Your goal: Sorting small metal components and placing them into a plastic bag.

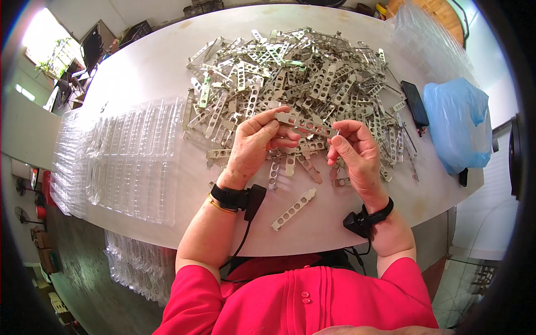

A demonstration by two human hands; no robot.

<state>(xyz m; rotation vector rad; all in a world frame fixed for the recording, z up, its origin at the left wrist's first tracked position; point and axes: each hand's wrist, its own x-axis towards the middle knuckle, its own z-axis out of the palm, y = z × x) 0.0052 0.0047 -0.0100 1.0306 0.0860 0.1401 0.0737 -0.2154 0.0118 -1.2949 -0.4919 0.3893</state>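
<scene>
Red shirt (312,298) closest; metal bracket (306,124) in a two-handed hold

Observed from across the room: left hand (252,144) pinches the bracket's left end, right hand (357,159) its right end between thumb and forefinger. Bracket is over the near edge of a heaped bracket pile (296,72) on the white desk (335,223). One loose bracket (294,210) lies nearer the shirt. Clear plastic trays (134,162) at left; phone (414,103) and blue bag (459,123) at right.

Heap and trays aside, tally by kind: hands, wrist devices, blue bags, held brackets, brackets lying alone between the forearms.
Hands (left hand, right hand): 2
Wrist devices: 2
Blue bag: 1
Held bracket: 1
Bracket lying alone: 1
Total: 7
</scene>
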